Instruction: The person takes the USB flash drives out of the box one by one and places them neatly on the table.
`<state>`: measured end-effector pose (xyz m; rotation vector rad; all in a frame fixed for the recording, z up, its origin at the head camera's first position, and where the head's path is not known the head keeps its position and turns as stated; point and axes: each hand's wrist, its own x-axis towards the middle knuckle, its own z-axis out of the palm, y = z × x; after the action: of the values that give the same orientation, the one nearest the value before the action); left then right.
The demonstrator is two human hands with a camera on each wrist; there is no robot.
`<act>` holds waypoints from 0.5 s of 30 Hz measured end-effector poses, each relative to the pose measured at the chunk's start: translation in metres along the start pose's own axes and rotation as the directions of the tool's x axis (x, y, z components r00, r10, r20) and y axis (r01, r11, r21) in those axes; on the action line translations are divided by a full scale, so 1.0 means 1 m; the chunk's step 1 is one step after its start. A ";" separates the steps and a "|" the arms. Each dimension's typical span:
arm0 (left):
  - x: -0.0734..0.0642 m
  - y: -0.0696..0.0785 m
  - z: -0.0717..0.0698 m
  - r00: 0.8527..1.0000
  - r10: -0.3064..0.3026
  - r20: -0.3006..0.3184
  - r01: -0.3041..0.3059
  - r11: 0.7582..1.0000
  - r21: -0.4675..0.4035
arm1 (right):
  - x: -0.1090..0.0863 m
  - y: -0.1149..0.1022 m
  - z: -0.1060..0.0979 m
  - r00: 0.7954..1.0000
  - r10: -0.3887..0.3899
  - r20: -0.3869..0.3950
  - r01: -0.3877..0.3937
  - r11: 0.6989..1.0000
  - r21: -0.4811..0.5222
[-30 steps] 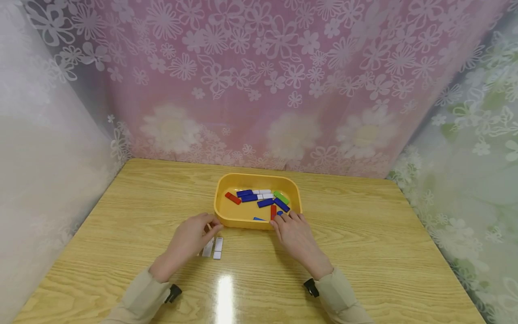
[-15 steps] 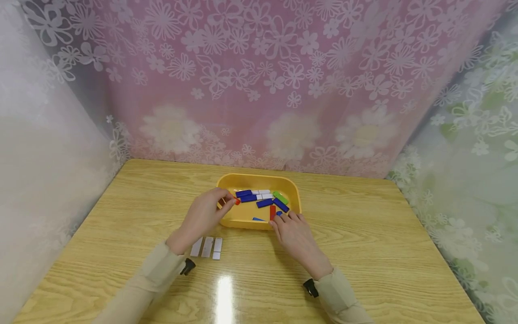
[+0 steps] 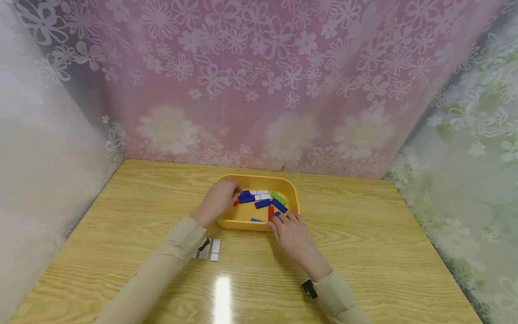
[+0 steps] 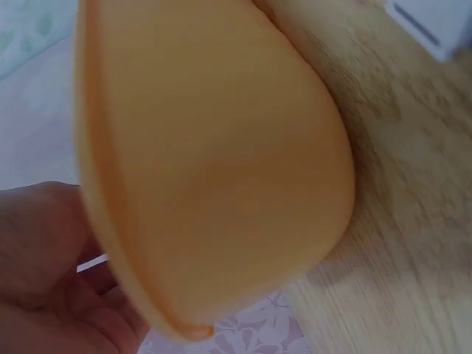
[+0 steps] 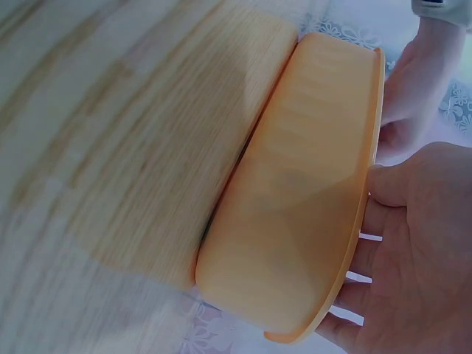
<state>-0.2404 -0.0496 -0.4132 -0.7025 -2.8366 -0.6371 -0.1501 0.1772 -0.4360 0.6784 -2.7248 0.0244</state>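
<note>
A yellow tray [image 3: 243,224] stands on the wooden table, holding flat oblong pieces. My left hand [image 3: 218,199] reaches over its left side, fingertips beside the dark blue pieces [image 3: 247,198]. A bit of a red piece [image 3: 236,203] shows below those fingers. Whether they pinch anything is hidden; the left wrist view shows the hand [image 4: 55,265] behind the tray wall [image 4: 221,147]. My right hand [image 3: 293,235] rests on the near right rim, its fingers hanging over the edge. Near these fingertips lie another red piece [image 3: 270,213] and a small blue piece [image 3: 277,214].
White pieces [image 3: 263,197], a green piece [image 3: 278,198] and more blue pieces [image 3: 263,204] lie in the tray. Several white pieces [image 3: 215,250] stand in a row on the table [image 3: 356,252] in front, partly under the left sleeve. A pink floral curtain [image 3: 251,90] hangs behind.
My left hand has moved from above the white row, up and right into the tray, past the left red piece toward the blue ones. My right hand stays at the rim.
</note>
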 end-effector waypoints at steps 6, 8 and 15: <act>0.003 0.000 0.007 0.998 0.029 0.060 -0.038 0.987 0.158 | 0.000 -0.001 -0.002 0.999 0.015 0.031 -0.014 1.000 -0.004; 0.002 -0.002 0.008 0.997 0.046 0.064 -0.057 0.981 0.183 | 0.001 -0.001 -0.002 0.999 0.014 0.034 -0.014 1.000 -0.005; 0.001 -0.008 0.014 0.994 0.079 0.073 -0.093 0.974 0.206 | 0.001 -0.001 0.000 1.000 0.008 0.017 -0.008 1.000 -0.016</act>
<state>-0.2461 -0.0496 -0.4289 -0.8159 -2.8557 -0.3022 -0.1508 0.1760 -0.4361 0.6661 -2.7409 -0.0004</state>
